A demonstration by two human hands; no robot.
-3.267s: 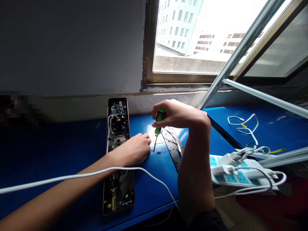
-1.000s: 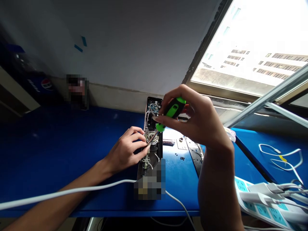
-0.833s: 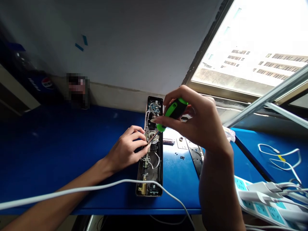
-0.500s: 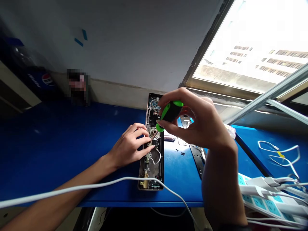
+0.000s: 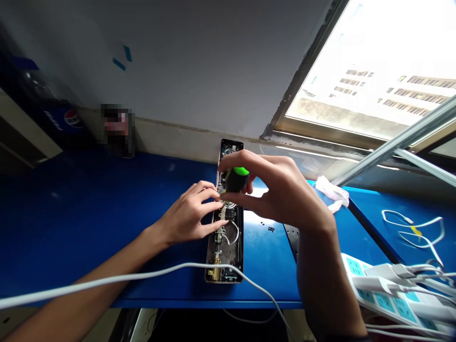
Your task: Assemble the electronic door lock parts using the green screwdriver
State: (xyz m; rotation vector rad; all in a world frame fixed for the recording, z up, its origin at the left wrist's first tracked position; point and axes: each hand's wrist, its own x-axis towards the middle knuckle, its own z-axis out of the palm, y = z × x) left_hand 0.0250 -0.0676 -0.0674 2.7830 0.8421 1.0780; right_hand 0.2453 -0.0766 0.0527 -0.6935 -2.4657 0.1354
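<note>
An opened, narrow black electronic device case (image 5: pixel 241 247), like a door lock body, lies lengthwise on the blue table, showing wires, a round part and a brass piece. My left hand (image 5: pixel 190 213) reaches in from the left, fingers spread, their tips touching the inner parts around the middle. Over the case my right hand (image 5: pixel 281 185) is closed around a green and black screwdriver (image 5: pixel 237 180). The handle is tilted and seen mostly from its end. Its shaft and tip are mostly hidden by my fingers.
Small dark screws (image 5: pixel 271 229) lie right of the case, beside a black plate (image 5: pixel 292 237). A white cable (image 5: pixel 160 273) crosses in front. A power strip (image 5: pixel 377 294) with plugs stands at right, near a plastic bag (image 5: pixel 333 190). A Pepsi bottle (image 5: pixel 67 118) is far left.
My right hand has moved left and slightly down with the screwdriver, bringing it over the middle of the case. My left hand has hardly moved.
</note>
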